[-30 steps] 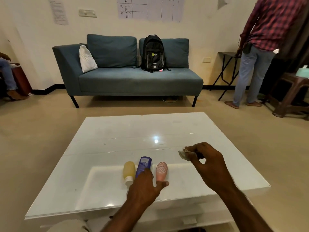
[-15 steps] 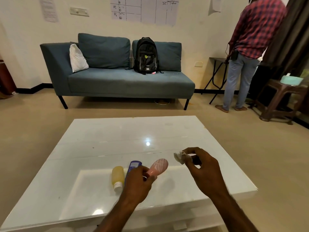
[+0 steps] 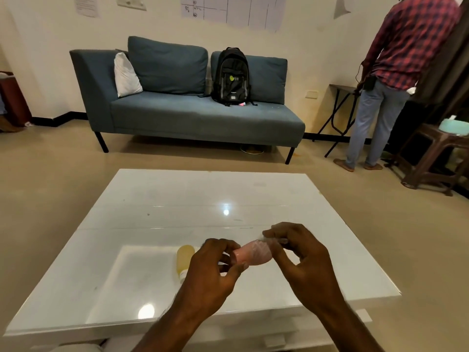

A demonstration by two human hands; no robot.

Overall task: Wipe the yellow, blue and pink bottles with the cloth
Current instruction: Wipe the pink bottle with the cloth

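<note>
I have the pink bottle [image 3: 253, 254] lifted above the glossy white table [image 3: 177, 199], over its near half and lying sideways in the air. My left hand [image 3: 210, 278] grips its narrow end with curled fingers and thumb. My right hand [image 3: 304, 262] pinches a small whitish cloth [image 3: 268, 240], blurred, against its rounded end. The yellow bottle [image 3: 184, 259] lies flat on the table, cap toward me.

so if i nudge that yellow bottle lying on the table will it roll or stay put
Likely to roll: the yellow bottle lies on its side and looks round-bodied. It may also slide, since the table top is glossy. It looks small, so probably light.
</note>
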